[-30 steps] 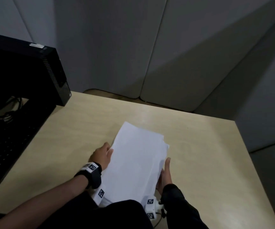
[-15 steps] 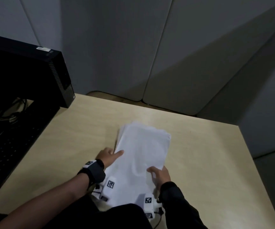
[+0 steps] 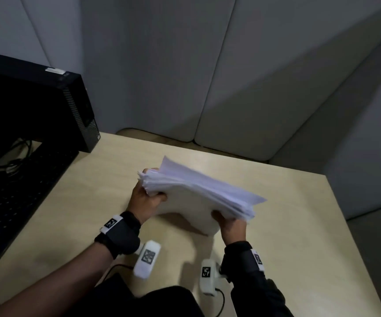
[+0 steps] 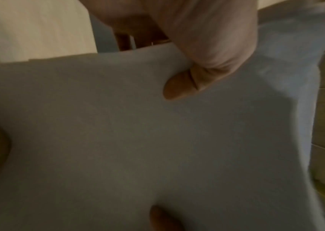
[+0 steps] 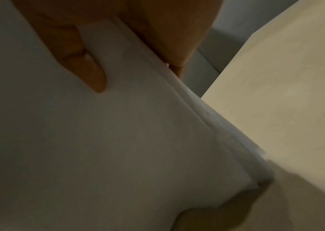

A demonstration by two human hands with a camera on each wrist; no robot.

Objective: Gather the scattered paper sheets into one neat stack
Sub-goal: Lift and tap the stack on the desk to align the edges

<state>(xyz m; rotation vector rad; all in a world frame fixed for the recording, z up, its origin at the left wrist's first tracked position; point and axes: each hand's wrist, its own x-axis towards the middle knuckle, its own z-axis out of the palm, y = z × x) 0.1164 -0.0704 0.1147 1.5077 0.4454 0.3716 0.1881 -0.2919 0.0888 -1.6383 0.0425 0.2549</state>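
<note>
Paper stack [image 3: 196,195] is up off the table [image 3: 299,213], tilted on edge, sheets uneven. Your left hand [image 3: 146,197] grips its left end, your right hand [image 3: 231,225] grips the right end, thumbs on the near face. Computer tower [image 3: 36,99] far left.

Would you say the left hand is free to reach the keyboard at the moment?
Probably not as things stand: the left hand grips one end of the paper stack while the right hand holds the other. The keyboard lies unobstructed to its left, but it would have to let go first.
</note>
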